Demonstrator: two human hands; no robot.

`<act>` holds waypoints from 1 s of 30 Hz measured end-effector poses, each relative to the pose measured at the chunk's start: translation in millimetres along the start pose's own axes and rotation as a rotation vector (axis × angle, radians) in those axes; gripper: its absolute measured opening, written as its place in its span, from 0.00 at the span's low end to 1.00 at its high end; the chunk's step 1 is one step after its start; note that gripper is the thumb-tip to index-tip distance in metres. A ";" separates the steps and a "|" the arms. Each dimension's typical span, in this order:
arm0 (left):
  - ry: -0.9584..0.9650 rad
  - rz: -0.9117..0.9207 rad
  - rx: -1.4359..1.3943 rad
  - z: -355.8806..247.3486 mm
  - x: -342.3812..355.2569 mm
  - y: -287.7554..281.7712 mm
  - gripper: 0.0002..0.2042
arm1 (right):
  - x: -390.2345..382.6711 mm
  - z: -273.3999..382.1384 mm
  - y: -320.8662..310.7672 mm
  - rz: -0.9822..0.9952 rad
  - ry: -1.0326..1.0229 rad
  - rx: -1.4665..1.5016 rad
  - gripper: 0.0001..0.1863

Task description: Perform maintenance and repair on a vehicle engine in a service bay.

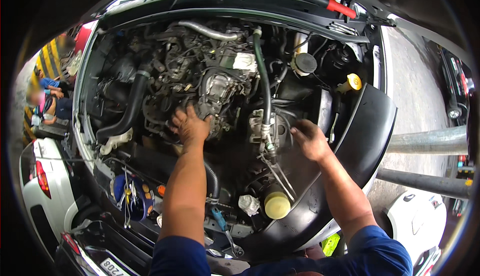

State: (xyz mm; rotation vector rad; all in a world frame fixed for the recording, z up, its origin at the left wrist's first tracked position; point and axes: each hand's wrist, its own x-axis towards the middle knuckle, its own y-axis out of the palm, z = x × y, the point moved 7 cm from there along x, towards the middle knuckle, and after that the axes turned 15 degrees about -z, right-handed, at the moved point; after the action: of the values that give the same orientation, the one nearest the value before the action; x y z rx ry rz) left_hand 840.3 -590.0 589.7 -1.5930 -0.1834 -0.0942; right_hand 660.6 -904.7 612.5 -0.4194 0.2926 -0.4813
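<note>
My left hand point(190, 126) rests on the dark, greasy engine point(210, 91) at the centre, fingers spread among hoses and metal fittings; what its fingertips touch is unclear. My right hand point(310, 138) is just right of a metal housing point(267, 131) crossed by a long upright hose point(261, 61), its fingers slightly bent and apart, with nothing visible in them. A yellow-topped reservoir point(276, 205) and a crumpled white rag point(248, 204) lie between my forearms. A blue-handled ratchet point(225, 228) lies at the front edge beside my left forearm.
A blue tub of tools point(131, 196) sits at the lower left. A black fender cover point(360, 131) drapes the right side. Metal posts point(425, 138) stand to the right. People point(52, 101) sit at the far left near parked cars point(42, 186). The raised bonnet overhangs the top.
</note>
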 end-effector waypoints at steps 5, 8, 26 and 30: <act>-0.029 0.027 0.100 0.6 2.6 -0.6 0.41 | 113.7 7.0 54.5 -0.229 -0.137 0.198 0.18; -0.033 0.047 0.111 -3.1 5.4 2.6 0.41 | 173.3 19.2 78.4 -0.324 -0.169 0.160 0.19; -0.014 0.007 0.067 1.4 8.5 2.0 0.40 | 405.1 9.3 217.6 0.016 -0.574 -0.791 0.20; -0.019 0.017 0.108 8.5 5.8 7.1 0.40 | 383.2 28.9 223.3 0.024 -0.418 -0.707 0.20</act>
State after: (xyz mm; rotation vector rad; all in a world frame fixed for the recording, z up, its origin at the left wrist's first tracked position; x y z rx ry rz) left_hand 846.8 -581.4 583.4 -1.4878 -0.1869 -0.0546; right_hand 1081.9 -908.1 470.5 -1.1854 0.0515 -0.2431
